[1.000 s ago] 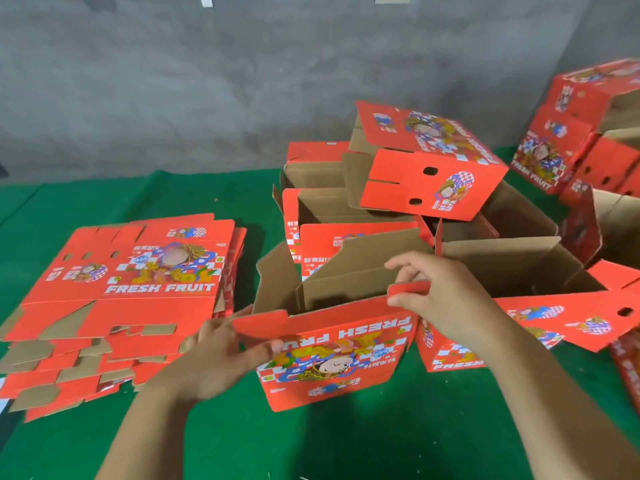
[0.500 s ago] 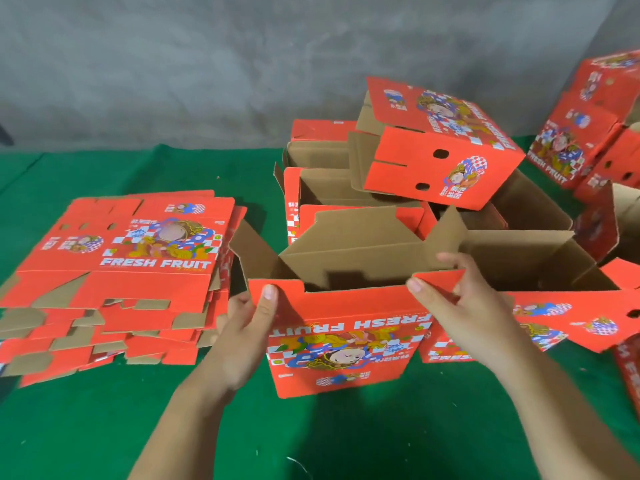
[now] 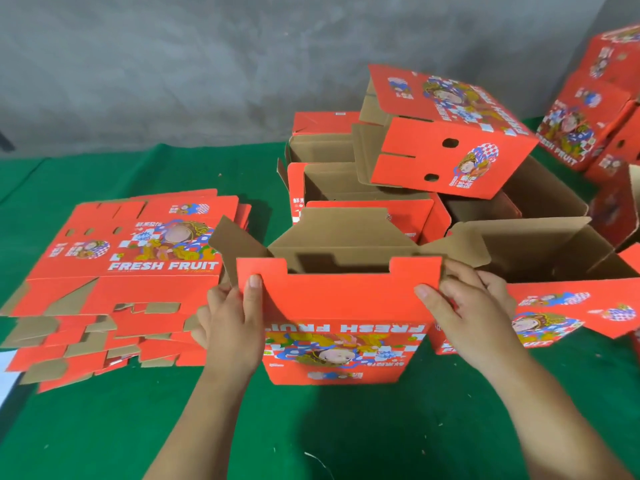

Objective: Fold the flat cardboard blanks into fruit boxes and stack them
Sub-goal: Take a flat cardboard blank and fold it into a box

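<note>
Two hands grip one half-folded box [image 3: 341, 320] at centre frame, standing on the green desk [image 3: 104, 427]. Left hand [image 3: 235, 327] holds the box's left edge, thumb laid on the red front panel, fingers wrapped behind the corner. Right hand [image 3: 467, 313] holds the right edge, thumb on the front, fingers curled round the corner near a brown side flap [image 3: 460, 251]. Box print "FRESH FRUIT" reads upside down; top open, brown back flap [image 3: 343, 230] upright, another brown flap [image 3: 235, 247] splayed out at 10 o'clock.

Flat blanks stack [image 3: 121, 271] lies at 9 o'clock of the box, just beside the left hand, top blank print-side up, lower ones fanned out unevenly. Open folded boxes [image 3: 346, 181] sit at 12 o'clock, with a tipped box [image 3: 446, 133] lying on its side across them. Another open box [image 3: 554, 258] at 3 o'clock, touching the held one behind the right hand. More red boxes piled [image 3: 595, 109] at 2 o'clock, far right edge. Grey wall [image 3: 173, 64] behind the desk.
</note>
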A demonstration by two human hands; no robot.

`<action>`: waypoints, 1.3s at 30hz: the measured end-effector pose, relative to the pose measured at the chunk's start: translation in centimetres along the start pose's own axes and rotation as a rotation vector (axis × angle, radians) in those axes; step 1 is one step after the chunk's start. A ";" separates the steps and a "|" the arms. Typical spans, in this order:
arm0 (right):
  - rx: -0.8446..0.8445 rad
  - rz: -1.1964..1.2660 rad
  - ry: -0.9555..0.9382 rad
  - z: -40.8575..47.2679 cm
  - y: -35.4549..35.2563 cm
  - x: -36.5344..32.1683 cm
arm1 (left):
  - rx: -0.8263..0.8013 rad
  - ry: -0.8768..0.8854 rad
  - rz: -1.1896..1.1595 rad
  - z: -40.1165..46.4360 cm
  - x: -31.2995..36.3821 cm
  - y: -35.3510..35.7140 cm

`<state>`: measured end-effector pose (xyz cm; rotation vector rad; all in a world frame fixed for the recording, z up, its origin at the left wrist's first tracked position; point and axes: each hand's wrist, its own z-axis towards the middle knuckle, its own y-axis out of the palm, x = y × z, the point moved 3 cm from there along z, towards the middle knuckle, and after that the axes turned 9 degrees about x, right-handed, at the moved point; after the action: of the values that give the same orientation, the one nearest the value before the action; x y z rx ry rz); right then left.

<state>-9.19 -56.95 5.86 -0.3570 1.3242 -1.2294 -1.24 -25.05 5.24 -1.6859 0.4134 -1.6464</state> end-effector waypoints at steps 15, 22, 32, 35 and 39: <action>0.144 0.258 0.095 -2.8 0.7 -0.2 | 0.166 0.263 -0.035 -0.2 -0.8 -0.2; -0.032 0.333 -0.078 -3.6 2.2 -1.2 | 0.205 0.477 0.068 -0.8 0.0 0.2; -0.102 0.406 -0.139 -3.7 2.7 -0.3 | -0.093 0.672 0.132 1.8 1.8 0.5; -0.103 0.385 -0.128 -3.3 2.8 0.2 | -0.118 0.751 0.388 2.6 3.2 2.5; -0.119 0.379 -0.135 -3.1 2.8 0.5 | -0.100 0.634 0.480 5.1 3.6 4.2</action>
<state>-10.59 -54.93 2.45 -0.2534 1.2813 -0.7991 5.18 -29.00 5.41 -0.9752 1.1237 -1.7633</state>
